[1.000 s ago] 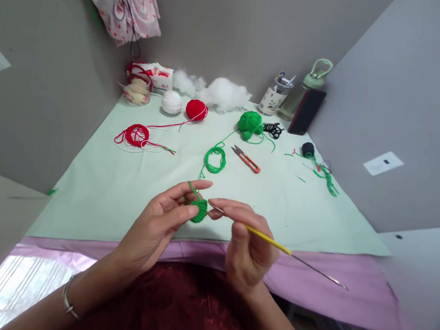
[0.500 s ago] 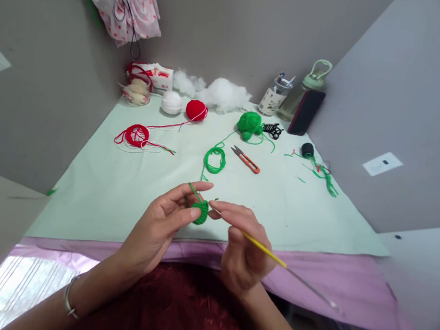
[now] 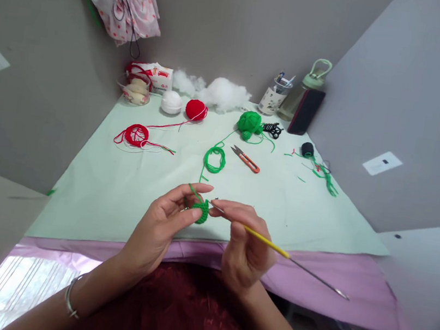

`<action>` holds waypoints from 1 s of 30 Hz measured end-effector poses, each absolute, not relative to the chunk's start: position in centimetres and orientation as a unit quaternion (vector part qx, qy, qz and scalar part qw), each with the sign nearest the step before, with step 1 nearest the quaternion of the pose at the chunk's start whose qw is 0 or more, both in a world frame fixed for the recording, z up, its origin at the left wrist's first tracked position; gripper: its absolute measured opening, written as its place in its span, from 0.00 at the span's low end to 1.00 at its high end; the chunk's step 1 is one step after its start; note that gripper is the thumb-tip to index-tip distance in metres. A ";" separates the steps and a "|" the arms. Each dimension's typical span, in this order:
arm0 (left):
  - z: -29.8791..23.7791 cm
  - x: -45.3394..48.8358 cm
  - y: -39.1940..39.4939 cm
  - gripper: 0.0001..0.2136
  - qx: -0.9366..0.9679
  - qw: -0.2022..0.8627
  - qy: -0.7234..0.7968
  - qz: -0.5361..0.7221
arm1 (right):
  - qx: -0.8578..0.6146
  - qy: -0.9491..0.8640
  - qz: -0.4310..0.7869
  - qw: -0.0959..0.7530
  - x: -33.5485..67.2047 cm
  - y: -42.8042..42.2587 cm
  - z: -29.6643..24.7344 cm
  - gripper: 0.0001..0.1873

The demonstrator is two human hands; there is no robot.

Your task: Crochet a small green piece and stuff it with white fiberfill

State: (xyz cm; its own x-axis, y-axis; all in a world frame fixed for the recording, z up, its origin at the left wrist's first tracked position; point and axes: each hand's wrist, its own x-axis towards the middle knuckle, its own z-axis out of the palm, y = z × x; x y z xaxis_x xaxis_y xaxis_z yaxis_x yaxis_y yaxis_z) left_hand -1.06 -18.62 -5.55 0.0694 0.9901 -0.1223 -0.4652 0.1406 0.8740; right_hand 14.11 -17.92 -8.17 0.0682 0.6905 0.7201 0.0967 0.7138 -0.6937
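Between thumb and fingers, my left hand [image 3: 164,217] pinches a small green crochet piece [image 3: 201,214]. A strand of green yarn passes over its raised index finger. My right hand [image 3: 247,246] is closed on a crochet hook [image 3: 268,243] with a yellow grip; its metal far end points down to the right. The hook's working tip meets the top edge of the piece, though fine detail there is too small to make out. Beyond the hands lies a loose coil of green yarn [image 3: 214,161], its strand running back to a green yarn ball [image 3: 250,122].
Orange-handled thread snips [image 3: 246,159] lie right of the coil. Red yarn [image 3: 137,135], a red ball [image 3: 196,110] and a white ball [image 3: 171,102] are at left. White stuffing [image 3: 224,95], a pen cup [image 3: 275,97], a bottle [image 3: 314,80] and a phone [image 3: 306,113] line the back.
The crochet hook has tilted slightly, its far end rising a little as my right hand turns. My left hand keeps the green piece in nearly the same spot.
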 end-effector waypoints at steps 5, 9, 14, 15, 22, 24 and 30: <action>-5.3 -1.1 -18.7 0.16 0.326 0.655 0.384 0.564 | -0.287 -0.657 0.203 0.667 14.0 -17.9 -8.3 0.14; -5.2 -1.2 -18.8 0.19 0.316 0.668 0.373 0.561 | -0.278 -0.631 0.268 0.673 14.3 -18.1 -8.2 0.13; -5.6 -1.0 -18.8 0.17 0.337 0.647 0.382 0.568 | -0.301 -0.601 0.285 0.684 14.3 -17.9 -8.0 0.14; -5.6 -1.0 -18.8 0.17 0.341 0.644 0.382 0.568 | -0.298 -0.604 0.277 0.685 14.2 -17.9 -8.0 0.14; -5.2 -1.0 -18.8 0.16 0.334 0.650 0.387 0.562 | -0.296 -0.580 0.312 0.692 14.1 -17.9 -7.8 0.13; -5.1 -1.0 -18.7 0.15 0.329 0.656 0.387 0.558 | -0.297 -0.563 0.334 0.695 14.1 -18.0 -7.7 0.13; -5.3 -0.9 -18.6 0.14 0.326 0.665 0.386 0.549 | -0.298 -0.517 0.404 0.693 14.1 -17.8 -7.5 0.11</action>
